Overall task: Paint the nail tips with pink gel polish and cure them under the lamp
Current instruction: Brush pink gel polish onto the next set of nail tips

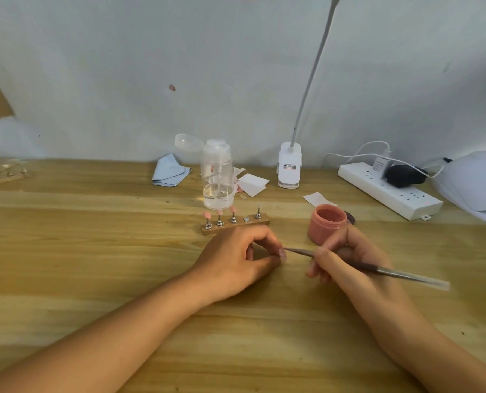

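The right hand (349, 265) pinches the brush (392, 272), its tip meeting what seems a nail tip (283, 255) pinched in the left hand (236, 262); open pink gel pot (327, 224) just behind, beside the holder strip (234, 224)

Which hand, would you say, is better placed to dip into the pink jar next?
Right: the right hand holds the brush beside the open jar; the left hand pinches a nail tip.
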Available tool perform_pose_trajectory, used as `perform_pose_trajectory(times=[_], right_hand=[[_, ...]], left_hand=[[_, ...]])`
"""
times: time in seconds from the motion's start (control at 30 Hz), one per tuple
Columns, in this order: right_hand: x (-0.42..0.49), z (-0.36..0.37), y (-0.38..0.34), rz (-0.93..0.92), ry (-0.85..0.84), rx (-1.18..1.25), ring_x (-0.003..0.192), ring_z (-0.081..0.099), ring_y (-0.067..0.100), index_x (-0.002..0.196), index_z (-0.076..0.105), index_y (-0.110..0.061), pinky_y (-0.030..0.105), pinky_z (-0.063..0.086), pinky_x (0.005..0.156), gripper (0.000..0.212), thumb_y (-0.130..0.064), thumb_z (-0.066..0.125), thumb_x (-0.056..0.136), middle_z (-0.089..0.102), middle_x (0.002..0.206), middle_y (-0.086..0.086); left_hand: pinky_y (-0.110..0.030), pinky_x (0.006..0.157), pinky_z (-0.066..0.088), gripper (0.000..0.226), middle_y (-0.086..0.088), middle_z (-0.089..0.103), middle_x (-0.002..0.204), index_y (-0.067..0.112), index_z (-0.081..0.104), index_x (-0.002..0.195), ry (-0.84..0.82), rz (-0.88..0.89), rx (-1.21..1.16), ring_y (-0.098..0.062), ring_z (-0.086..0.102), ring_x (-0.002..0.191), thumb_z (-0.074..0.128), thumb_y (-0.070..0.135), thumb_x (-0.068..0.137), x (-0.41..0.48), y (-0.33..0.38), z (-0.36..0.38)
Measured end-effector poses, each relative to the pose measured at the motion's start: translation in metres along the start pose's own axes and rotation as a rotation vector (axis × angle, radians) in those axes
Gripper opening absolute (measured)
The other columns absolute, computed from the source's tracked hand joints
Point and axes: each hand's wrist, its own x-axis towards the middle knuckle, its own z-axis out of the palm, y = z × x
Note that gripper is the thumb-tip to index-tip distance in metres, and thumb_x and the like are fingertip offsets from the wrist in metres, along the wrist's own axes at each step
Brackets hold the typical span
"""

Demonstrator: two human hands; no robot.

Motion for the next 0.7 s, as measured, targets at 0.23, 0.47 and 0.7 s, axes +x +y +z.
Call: perform_pose_trajectory(times=[0.23, 0.47, 0.7], right_hand=[[0.0, -0.003, 0.001, -0.067, 0.084, 0.055, 0.057, 0.05, 0.014, 0.075, 0.048, -0.002, 0.021, 0.039, 0.054, 0.017, 0.003, 0.06, 0.087, 0.061, 0.057, 0.008], [0.002, 0.0, -0.002, -0.231, 0.145, -0.115, 0.069, 0.066, 0.003, 0.09, 0.055, -0.014, 0.018, 0.051, 0.066, 0.008, -0.007, 0.06, 0.091, 0.07, 0.098, 0.012], [0.009, 0.008, -0.019, -0.017, -0.051, -0.213, 0.065, 0.061, 0.019, 0.086, 0.053, -0.015, 0.036, 0.051, 0.071, 0.037, 0.021, 0.059, 0.082, 0.06, 0.081, 0.003]], left_hand=[[-0.014, 0.049, 0.029, 0.017, 0.028, 0.067, 0.075, 0.03, 0.07, 0.079, 0.009, 0.002, -0.029, -0.004, 0.039, 0.045, 0.073, 0.014, 0.083, -0.001, 0.001, 0.0], [-0.017, 0.052, 0.034, 0.012, 0.029, 0.064, 0.071, 0.022, 0.07, 0.084, 0.133, 0.116, -0.143, -0.004, 0.039, 0.048, 0.078, 0.014, 0.081, -0.006, 0.01, -0.002], [-0.023, 0.064, 0.049, 0.011, 0.007, 0.074, 0.086, 0.022, 0.074, 0.083, 0.062, 0.107, -0.307, -0.011, 0.063, 0.066, 0.079, 0.013, 0.081, -0.011, 0.025, -0.006]])
